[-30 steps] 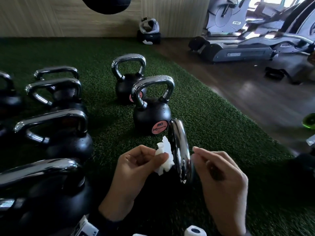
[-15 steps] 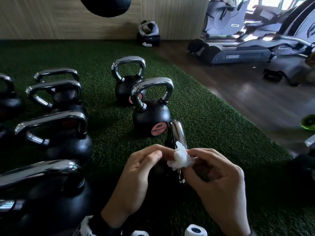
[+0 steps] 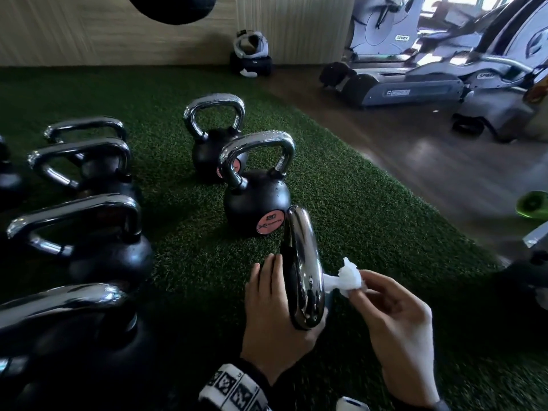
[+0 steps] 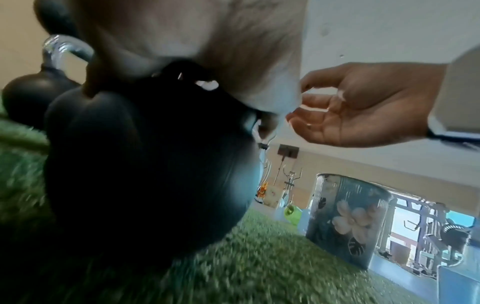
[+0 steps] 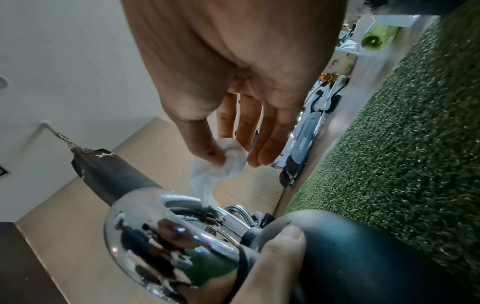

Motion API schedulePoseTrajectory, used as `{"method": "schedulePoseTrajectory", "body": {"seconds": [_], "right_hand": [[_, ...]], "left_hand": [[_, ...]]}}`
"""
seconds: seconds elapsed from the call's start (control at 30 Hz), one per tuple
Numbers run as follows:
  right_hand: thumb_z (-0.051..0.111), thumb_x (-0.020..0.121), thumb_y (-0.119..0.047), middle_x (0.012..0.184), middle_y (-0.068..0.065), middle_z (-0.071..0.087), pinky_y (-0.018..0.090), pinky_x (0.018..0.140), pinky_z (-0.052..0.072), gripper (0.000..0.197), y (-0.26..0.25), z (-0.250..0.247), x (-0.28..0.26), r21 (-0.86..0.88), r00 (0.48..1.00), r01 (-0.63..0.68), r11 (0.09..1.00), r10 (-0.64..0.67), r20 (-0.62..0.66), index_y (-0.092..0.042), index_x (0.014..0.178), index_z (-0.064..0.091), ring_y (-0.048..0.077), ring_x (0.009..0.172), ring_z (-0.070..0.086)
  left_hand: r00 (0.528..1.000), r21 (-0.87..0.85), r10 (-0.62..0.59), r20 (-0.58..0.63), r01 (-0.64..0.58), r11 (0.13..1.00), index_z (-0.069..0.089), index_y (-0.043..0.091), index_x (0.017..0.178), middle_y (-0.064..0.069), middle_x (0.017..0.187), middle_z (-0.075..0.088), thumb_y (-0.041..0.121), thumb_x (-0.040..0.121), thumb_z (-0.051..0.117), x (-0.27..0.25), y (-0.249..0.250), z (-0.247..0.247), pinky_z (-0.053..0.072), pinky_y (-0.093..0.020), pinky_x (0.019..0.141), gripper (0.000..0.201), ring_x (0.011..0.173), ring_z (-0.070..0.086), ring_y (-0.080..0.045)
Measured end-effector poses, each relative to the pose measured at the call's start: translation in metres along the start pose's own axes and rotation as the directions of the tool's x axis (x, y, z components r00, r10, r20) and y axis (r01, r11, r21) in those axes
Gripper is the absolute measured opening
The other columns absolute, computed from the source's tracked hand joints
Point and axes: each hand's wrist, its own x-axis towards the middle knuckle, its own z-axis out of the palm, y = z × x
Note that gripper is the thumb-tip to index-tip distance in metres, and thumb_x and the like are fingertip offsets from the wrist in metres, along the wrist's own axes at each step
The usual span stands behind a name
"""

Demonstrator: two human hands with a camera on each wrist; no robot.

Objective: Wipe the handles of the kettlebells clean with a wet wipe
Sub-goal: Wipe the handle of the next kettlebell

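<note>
The nearest kettlebell stands on green turf, its chrome handle [image 3: 302, 262] edge-on to me. My left hand [image 3: 272, 307] grips it low down, fingers on the left of the handle and the thumb [image 5: 283, 242] on the black ball [image 5: 350, 246]. Just right of the handle, my right hand [image 3: 373, 292] pinches a crumpled white wet wipe [image 3: 350, 277] between thumb and fingers. A tail of the wipe [image 5: 205, 185] reaches down to the inside of the handle [image 5: 145, 232]. The left wrist view is blurred; it shows the ball [image 4: 145, 174] and my right hand [image 4: 363, 107].
Two more kettlebells [image 3: 256, 185] [image 3: 213, 134] stand beyond, and a row of larger ones [image 3: 83, 232] fills the left. A black punch bag [image 3: 172, 7] hangs overhead. Wood floor and treadmills [image 3: 415, 87] lie to the right. A patterned bin [image 4: 345, 222] stands on the turf nearby.
The wipe passed from my left hand through the handle to my right hand, which has drawn it out to the right. My left hand has dropped to grip the kettlebell.
</note>
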Motion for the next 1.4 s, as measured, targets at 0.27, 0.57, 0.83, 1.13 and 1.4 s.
{"method": "schedulePoseTrajectory", "body": {"seconds": [0.27,0.57,0.83,1.13,1.4], "right_hand": [[0.085,0.082,-0.014,0.087,-0.005,0.081,0.021,0.073,0.060,0.019,0.009,0.003,0.006,0.006,0.999,-0.037,0.999,0.037,-0.005,-0.025,0.096,0.082,0.010,0.080,0.077],[0.085,0.084,-0.026,0.085,-0.007,0.081,0.030,0.074,0.061,0.019,0.026,0.025,0.038,-0.065,0.996,-0.070,0.995,0.073,0.044,-0.025,0.103,0.082,0.010,0.080,0.078],[0.086,0.083,-0.023,0.086,-0.004,0.081,0.013,0.072,0.052,0.015,0.036,0.065,0.075,-0.315,0.989,0.149,0.937,-0.135,0.066,-0.019,0.098,0.085,0.008,0.076,0.073],[0.081,0.082,0.000,0.096,-0.005,0.079,0.017,0.077,0.056,0.021,0.025,0.062,0.099,-0.256,0.915,0.397,0.881,-0.402,0.035,-0.012,0.100,0.083,0.004,0.083,0.073],[0.079,0.085,-0.001,0.102,-0.003,0.076,0.019,0.076,0.057,0.025,0.006,0.049,0.105,-0.233,0.817,0.577,0.783,-0.548,0.181,-0.008,0.109,0.081,0.005,0.085,0.070]], "left_hand": [[0.993,-0.038,0.113,-0.011,-0.114,0.993,0.038,0.007,0.152,-0.001,0.157,0.039,0.065,0.069,0.072,0.009,-0.014,-0.001,0.026,-0.047,0.123,0.107,0.149,0.031,-0.027],[0.949,-0.502,0.279,0.145,-0.172,0.847,0.023,0.075,0.137,-0.004,0.144,0.054,0.032,0.063,0.092,0.036,-0.034,-0.051,0.040,-0.056,0.115,0.110,0.139,0.049,-0.031],[0.956,-0.339,0.105,0.273,-0.007,0.941,0.020,0.064,0.130,-0.009,0.157,0.042,0.054,0.060,0.083,0.029,-0.033,-0.052,0.036,-0.050,0.120,0.096,0.146,0.040,-0.030],[0.956,-0.394,0.164,0.244,-0.057,0.917,0.011,0.087,0.126,-0.010,0.151,0.048,0.046,0.059,0.090,0.035,-0.024,-0.060,0.034,-0.052,0.121,0.111,0.144,0.043,-0.032],[0.797,-0.154,0.163,0.582,-0.089,0.984,0.004,0.056,0.125,0.033,0.141,0.006,0.035,0.063,0.097,0.052,-0.025,-0.084,0.001,0.008,0.106,0.114,0.145,0.008,0.003]]}}
